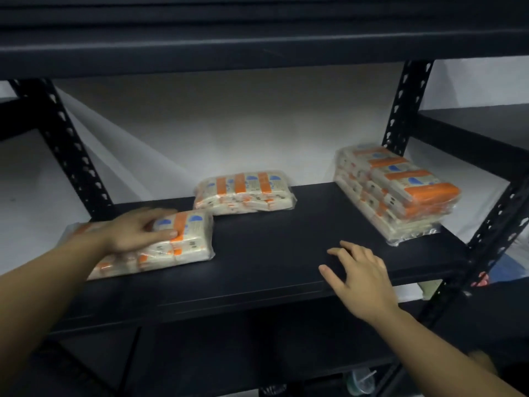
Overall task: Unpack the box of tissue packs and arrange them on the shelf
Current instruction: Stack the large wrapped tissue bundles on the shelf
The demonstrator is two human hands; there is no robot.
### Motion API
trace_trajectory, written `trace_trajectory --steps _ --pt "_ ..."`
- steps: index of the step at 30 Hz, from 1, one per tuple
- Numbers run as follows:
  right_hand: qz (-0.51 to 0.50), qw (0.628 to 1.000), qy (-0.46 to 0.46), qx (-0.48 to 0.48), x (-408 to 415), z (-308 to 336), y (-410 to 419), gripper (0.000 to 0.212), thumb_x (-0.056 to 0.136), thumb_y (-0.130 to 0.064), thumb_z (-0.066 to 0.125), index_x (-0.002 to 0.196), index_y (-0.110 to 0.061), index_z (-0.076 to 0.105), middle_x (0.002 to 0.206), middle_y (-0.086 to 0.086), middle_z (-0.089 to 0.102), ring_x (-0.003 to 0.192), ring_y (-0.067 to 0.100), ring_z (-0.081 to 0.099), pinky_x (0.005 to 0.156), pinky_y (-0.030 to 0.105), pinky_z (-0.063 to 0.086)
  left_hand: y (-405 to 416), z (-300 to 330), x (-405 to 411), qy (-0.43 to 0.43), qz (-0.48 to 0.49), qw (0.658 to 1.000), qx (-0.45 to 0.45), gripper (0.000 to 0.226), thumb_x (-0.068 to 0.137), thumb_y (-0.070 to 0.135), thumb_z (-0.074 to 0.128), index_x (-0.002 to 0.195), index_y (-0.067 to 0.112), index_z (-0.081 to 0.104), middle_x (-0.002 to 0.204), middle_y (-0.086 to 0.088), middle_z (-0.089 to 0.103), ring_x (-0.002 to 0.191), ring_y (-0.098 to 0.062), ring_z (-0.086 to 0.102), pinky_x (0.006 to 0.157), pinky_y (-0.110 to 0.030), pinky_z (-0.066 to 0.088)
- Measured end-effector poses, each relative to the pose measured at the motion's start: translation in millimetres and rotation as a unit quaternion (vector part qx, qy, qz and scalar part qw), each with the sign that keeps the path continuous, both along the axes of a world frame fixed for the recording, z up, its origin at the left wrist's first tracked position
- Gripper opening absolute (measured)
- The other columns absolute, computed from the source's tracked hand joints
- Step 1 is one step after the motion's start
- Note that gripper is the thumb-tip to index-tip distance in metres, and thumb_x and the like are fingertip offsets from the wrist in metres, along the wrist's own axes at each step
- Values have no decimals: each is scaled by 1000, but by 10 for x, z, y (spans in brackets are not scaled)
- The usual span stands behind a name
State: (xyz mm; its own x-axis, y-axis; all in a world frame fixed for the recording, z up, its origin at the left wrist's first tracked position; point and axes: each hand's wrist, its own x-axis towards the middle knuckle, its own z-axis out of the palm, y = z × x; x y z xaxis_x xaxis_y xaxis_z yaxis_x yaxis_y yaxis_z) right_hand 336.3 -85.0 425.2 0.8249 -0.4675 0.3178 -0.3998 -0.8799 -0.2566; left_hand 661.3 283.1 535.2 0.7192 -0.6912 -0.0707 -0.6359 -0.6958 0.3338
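Black shelf [286,253], orange-banded tissue packs [244,193]

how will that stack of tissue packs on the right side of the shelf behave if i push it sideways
The right stack is probably light and soft, since it looks like wrapped tissue. Its loose clear film, bunched at the near corner, may snag or crinkle rather than glide on the shelf. It is piled higher than the other packs, so a push near the top may shear the layers; push low.

We see our two forearms bare from the lower edge of the view up to the wrists, with no sleeve, watch, ring or glove on our left hand [134,234] or our right hand [356,277], and short, plain fingernails.
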Motion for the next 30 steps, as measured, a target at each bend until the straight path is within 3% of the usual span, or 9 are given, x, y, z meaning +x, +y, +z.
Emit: trace_trajectory --steps 4,6,9,11,14,19,22,26,30 --pt "-8 1000 -1 -2 3 5 20 58 96 -70 38 137 -35 59 150 -5 49 140 18 39 113 41 30 -50 -86 -82 -20 9 1000 5 84 62 105 38 136 67 41 128 12 56 124 -19 56 108 -41 43" --pt "-5 1000 -3 0 -4 3 21 59 95 -70 38 137 -35 59 150 -5 49 140 19 40 113 41 31 -208 -109 -163 -21 4 1000 19 80 62 106 34 134 72 36 133 8 56 127 -23 55 109 -45 43" --pt "1 1000 -8 4 -9 4 17 64 95 -74 30 137 -36 59 150 -5 49 140 18 40 113 41 31 -645 -82 -400 -37 -18 998 47 96 68 103 30 152 57 32 154 2 48 137 -27 49 112 -49 41" --pt "5 1000 -8 6 -15 8 16 66 94 -75 29 138 -36 58 151 -6 48 141 17 39 114 40 30 -1000 -73 -596 -50 -40 996 59 92 75 98 30 155 52 31 161 4 43 142 -28 45 113 -48 39" --pt "11 999 -21 28 -27 26 8 62 93 -74 38 137 -36 59 151 -8 48 141 14 38 115 38 29 -1510 -108 -869 -61 -69 995 46 87 81 94 32 156 50 30 162 3 42 143 -28 44 112 -46 38" --pt "-7 989 -57 134 -41 74 -21 85 78 -83 55 146 -32 44 145 -11 53 136 14 44 112 39 39 -2150 -134 -1258 -58 -106 992 40 100 74 99 27 158 44 30 163 -2 40 142 -31 44 112 -49 39" --pt "-13 974 -79 210 -50 133 -33 104 67 -81 71 153 -38 30 145 -11 51 135 16 45 110 46 46 -2299 -127 -1346 -37 -119 992 31 102 73 99 32 158 41 30 161 -1 41 140 -30 46 111 -51 41" --pt "35 971 -85 222 3 315 -42 113 61 -71 84 154 -43 26 147 -14 44 136 12 42 114 46 41 -2084 -35 -1239 -5 -141 990 14 97 75 91 52 156 40 33 154 4 48 135 -24 51 110 -47 45" --pt "93 984 8 155 185 620 -45 115 60 -67 86 155 -42 27 158 -7 28 144 18 29 118 48 34 -1579 40 -849 36 -155 986 57 110 63 91 69 155 45 31 157 16 44 141 -16 46 116 -45 39"
